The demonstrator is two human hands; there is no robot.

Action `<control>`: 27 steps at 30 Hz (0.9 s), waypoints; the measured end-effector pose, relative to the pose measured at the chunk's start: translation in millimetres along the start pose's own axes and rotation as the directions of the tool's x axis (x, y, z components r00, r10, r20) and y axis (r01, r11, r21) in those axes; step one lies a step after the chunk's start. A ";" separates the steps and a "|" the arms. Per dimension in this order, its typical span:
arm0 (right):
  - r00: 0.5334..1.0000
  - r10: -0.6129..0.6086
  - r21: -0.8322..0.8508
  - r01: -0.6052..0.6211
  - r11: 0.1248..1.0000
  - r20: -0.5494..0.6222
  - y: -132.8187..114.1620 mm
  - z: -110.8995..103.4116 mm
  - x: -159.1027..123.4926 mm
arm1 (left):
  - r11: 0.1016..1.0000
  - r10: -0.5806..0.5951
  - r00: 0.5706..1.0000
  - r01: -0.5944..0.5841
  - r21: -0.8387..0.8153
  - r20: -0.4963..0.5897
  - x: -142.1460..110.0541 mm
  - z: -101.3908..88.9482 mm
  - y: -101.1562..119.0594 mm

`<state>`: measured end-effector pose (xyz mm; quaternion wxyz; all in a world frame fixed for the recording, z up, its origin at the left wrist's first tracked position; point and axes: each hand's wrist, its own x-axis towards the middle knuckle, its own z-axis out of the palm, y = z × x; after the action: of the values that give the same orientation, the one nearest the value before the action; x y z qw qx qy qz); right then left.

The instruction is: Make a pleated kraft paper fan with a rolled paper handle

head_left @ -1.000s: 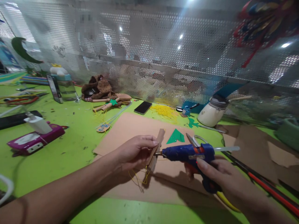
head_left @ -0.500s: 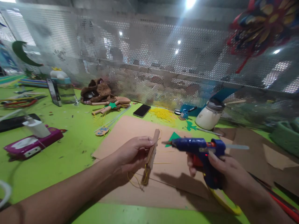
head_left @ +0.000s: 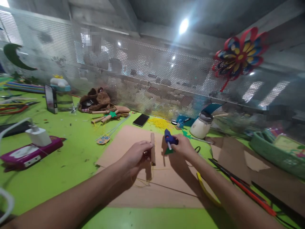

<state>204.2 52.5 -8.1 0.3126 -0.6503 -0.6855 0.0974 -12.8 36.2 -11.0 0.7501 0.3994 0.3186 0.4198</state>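
My left hand (head_left: 135,156) is closed on a small brown cardboard strip (head_left: 152,152), holding it upright above a sheet of brown cardboard (head_left: 133,140). Yellow thread (head_left: 143,182) trails below the strip. My right hand (head_left: 182,146) is stretched forward, wrapped round a blue hot glue gun (head_left: 169,139) with a glue stick poking from its rear. The gun sits just right of the strip, over a green paper cutout (head_left: 168,151). Both hands work above the lime-green table (head_left: 71,152).
A black phone (head_left: 141,120), yellow shreds (head_left: 160,123) and a white jar (head_left: 201,126) lie behind. A magenta wipes pack (head_left: 30,152) with a white charger (head_left: 38,136) sits left. Red and black sticks (head_left: 243,184), a green basket (head_left: 274,151) and a paper pinwheel (head_left: 239,55) are right.
My right hand has carried the glue gun away from the strip and reached forward and down toward the table. The camera has tilted up. The left hand keeps the strip, now more upright.
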 end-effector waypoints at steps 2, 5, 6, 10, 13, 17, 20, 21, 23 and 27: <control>0.999 -0.031 -0.057 0.032 0.998 0.030 1.2 9.9 5.3 | 1.000 0.005 1.000 -0.005 0.003 0.014 1.7 -1.5 -0.1; 0.998 -0.055 -0.069 0.058 0.996 0.041 2.1 12.9 0.2 | 1.000 0.013 0.999 -0.013 0.010 0.036 3.4 -2.5 -0.4; 0.998 -0.057 -0.055 0.058 0.997 0.034 0.6 10.4 -4.3 | 1.000 0.016 0.999 -0.016 0.015 0.043 3.2 -2.1 -0.3; 0.999 -0.028 0.098 0.026 0.995 0.018 -20.4 -6.5 -34.1 | 0.998 0.038 0.997 -0.041 0.049 0.062 -0.6 2.3 1.1; 0.993 -0.009 0.267 -0.023 0.963 0.118 -43.8 -10.6 -61.6 | 0.995 0.045 0.997 -0.051 0.086 0.068 -3.3 5.9 0.1; 0.966 0.078 0.570 -0.208 0.795 0.245 -61.8 4.7 -83.5 | 0.995 0.040 0.995 -0.047 0.090 0.086 -7.8 11.7 -7.8; 0.945 0.105 0.698 -0.300 0.650 0.309 -65.8 16.4 -88.3 | 0.999 0.021 0.990 -0.024 0.022 0.139 -16.1 19.2 -12.3; 0.943 0.110 0.720 -0.311 0.620 0.313 -66.9 18.0 -89.4 | 1.000 0.009 0.990 -0.011 0.013 0.140 -19.3 21.9 -12.5; 0.939 0.119 0.760 -0.331 0.559 0.322 -69.1 18.1 -91.9 | 0.999 -0.032 0.993 0.028 0.030 0.118 -24.7 26.0 -11.2; 0.939 0.136 0.806 -0.341 0.484 0.316 -72.7 14.0 -97.1 | 0.997 -0.072 0.993 0.068 0.046 0.091 -27.1 27.0 -8.4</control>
<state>132.0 -46.0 -9.2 0.4993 -0.4887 -0.4806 0.5300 0.3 0.5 -1.5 0.7696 0.4231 0.3061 0.3674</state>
